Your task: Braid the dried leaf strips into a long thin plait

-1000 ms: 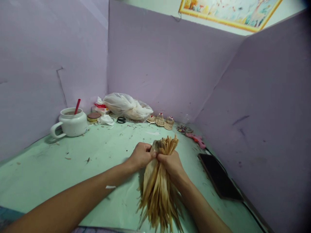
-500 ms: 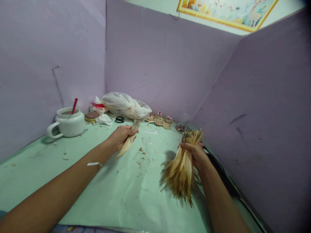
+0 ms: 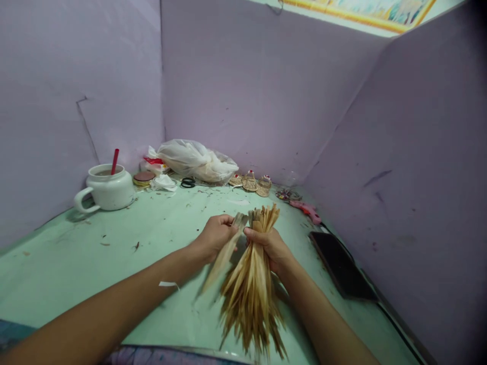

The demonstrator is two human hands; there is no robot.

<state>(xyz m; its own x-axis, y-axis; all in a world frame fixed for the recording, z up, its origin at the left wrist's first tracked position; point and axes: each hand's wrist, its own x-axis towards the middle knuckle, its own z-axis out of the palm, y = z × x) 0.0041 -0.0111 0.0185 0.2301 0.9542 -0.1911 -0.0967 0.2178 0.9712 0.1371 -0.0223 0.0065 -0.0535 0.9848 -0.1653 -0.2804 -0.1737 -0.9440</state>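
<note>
My left hand point(image 3: 216, 237) pinches a single pale dried husk point(image 3: 222, 264), which looks like corn husk, near its wide upper end; the pointed end hangs down, slightly blurred. Right beside it, my right hand point(image 3: 272, 247) is closed around the neck of a thick bundle of dried husks point(image 3: 251, 299). The cut ends of the bundle stick up above the thumb, and the brown tips fan out below. The single husk's top is close to the bundle's left side; whether they touch I cannot tell. A white strip point(image 3: 168, 284) clings to my left forearm.
On the green tabletop point(image 3: 167, 228) lie scattered scraps. Along the back are a white mug point(image 3: 112, 192) with a red stick, a plastic bag point(image 3: 196, 162), black-handled scissors point(image 3: 187, 182) and small woven slippers point(image 3: 250, 183). A pink glue gun point(image 3: 307, 210) and a black flat device point(image 3: 342, 266) lie right.
Both hands have come together at the middle: the left moved right with its single husk, the right moved left with the bundle. The glue gun and black device now show more fully.
</note>
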